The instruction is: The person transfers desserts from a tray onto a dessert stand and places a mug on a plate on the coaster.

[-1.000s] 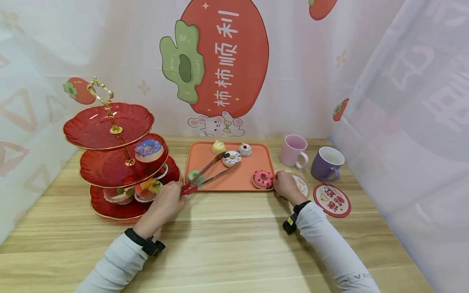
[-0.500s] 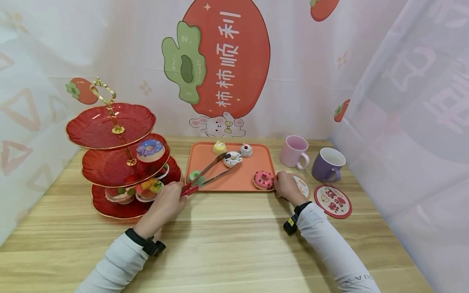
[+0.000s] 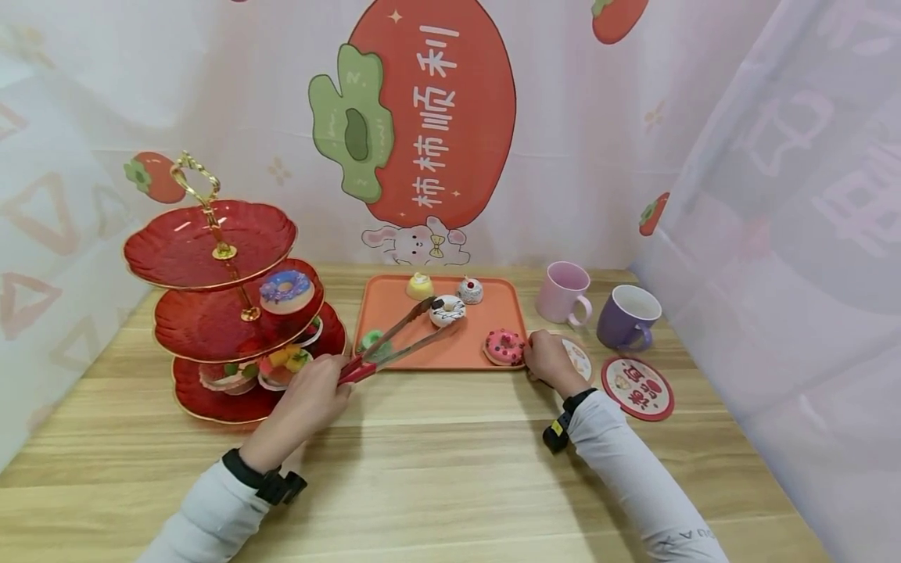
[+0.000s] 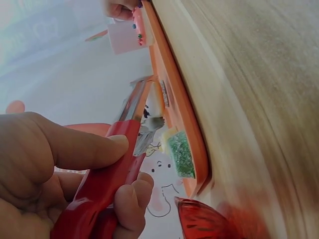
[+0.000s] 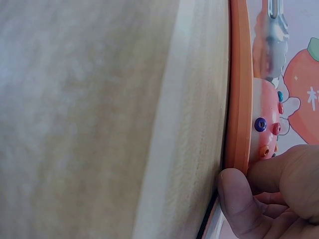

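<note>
My left hand (image 3: 310, 399) grips the red handles of metal tongs (image 4: 107, 169), thumb on one arm and fingers on the other. In the head view the tong tips reach to either side of a white donut (image 3: 450, 311) with dark drizzle. That donut sits on an orange tray (image 3: 486, 313). At the tray's front right corner, my right hand (image 3: 552, 361) pinches the rim between thumb and fingers. Close beside those fingers lies a pink donut (image 5: 269, 114) with coloured beads. Also on the tray are a green sweet (image 3: 373, 342), a yellow cake (image 3: 420, 285) and a cherry-topped cake (image 3: 470, 290).
At left stands a three-tier red stand (image 3: 204, 317) with a gold handle, bearing a blue-iced donut (image 3: 286, 291) and several tarts below. A pink mug (image 3: 561, 293), a purple mug (image 3: 622, 319) and two round coasters (image 3: 638, 387) are at right. Printed cloth hangs behind.
My left hand has drawn slightly back and lower, and the tongs' angle has shifted a little around the white donut. My right hand stays at the tray corner.
</note>
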A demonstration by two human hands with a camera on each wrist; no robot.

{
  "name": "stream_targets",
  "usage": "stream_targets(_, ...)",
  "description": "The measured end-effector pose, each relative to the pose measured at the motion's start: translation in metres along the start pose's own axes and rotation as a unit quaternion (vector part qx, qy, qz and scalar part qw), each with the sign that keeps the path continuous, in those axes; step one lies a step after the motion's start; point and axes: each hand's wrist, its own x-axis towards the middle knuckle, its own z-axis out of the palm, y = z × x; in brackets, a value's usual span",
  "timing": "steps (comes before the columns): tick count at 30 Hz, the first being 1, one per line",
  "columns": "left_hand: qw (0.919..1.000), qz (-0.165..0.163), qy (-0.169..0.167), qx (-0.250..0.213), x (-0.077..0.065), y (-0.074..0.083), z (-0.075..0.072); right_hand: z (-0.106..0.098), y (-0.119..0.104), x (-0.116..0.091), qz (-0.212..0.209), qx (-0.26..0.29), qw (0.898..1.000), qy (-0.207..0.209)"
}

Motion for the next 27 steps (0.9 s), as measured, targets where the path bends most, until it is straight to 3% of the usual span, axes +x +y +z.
stream_targets(15, 0.9993, 0.028, 0.023, 0.010, -0.020, -0.001, -0.012, 0.001, -0.004, -0.002, 0.008, 0.006, 1.000, 0.006)
stream_targets(27, 0.9996, 0.022, 0.002, 0.015, -0.039, 0.002, -0.031, 0.001, -0.003, -0.002, 0.009, 0.003, 1.000, 0.005)
